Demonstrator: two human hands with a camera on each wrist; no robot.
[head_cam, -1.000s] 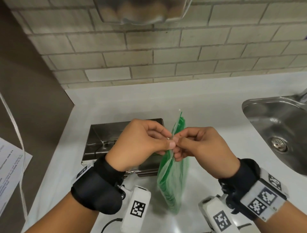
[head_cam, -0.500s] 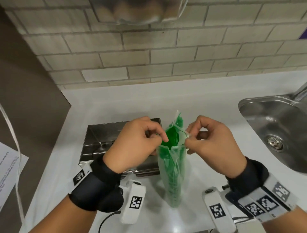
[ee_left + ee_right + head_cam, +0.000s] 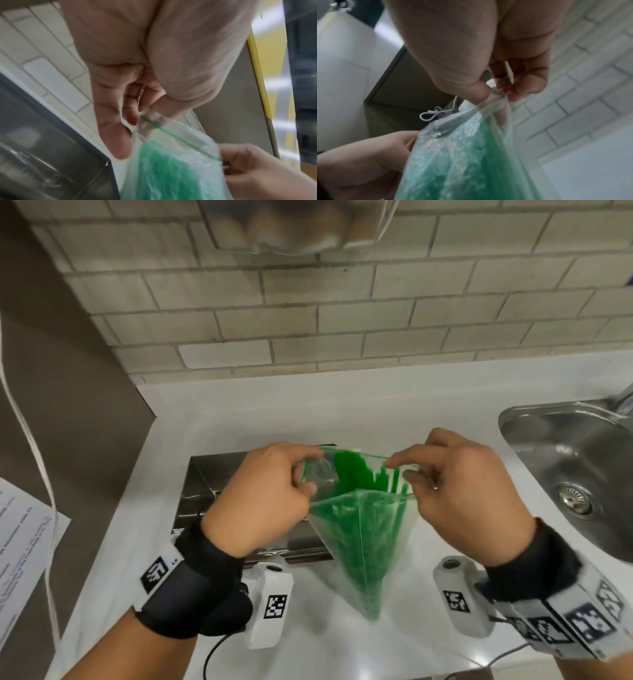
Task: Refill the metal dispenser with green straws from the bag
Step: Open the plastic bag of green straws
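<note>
A clear zip bag [image 3: 363,529] full of green straws [image 3: 356,477] hangs upright over the white counter, its mouth pulled wide. My left hand [image 3: 274,494] pinches the left lip of the bag [image 3: 150,119]. My right hand [image 3: 455,491] pinches the right lip of the bag [image 3: 494,94]. The straw tops show through the open mouth. Behind my left hand the metal dispenser [image 3: 205,484] lies on the counter with its top open and its inside showing bare metal.
A steel sink [image 3: 575,460] is set into the counter at the right. A brick wall [image 3: 308,313] runs behind. A sheet of paper [image 3: 24,549] and a white cord [image 3: 37,460] are at the left. The counter's front edge is near my wrists.
My hands have drawn apart, left going left and right going right, pulling the bag's zip mouth from closed to wide open. The straw tops are now exposed.
</note>
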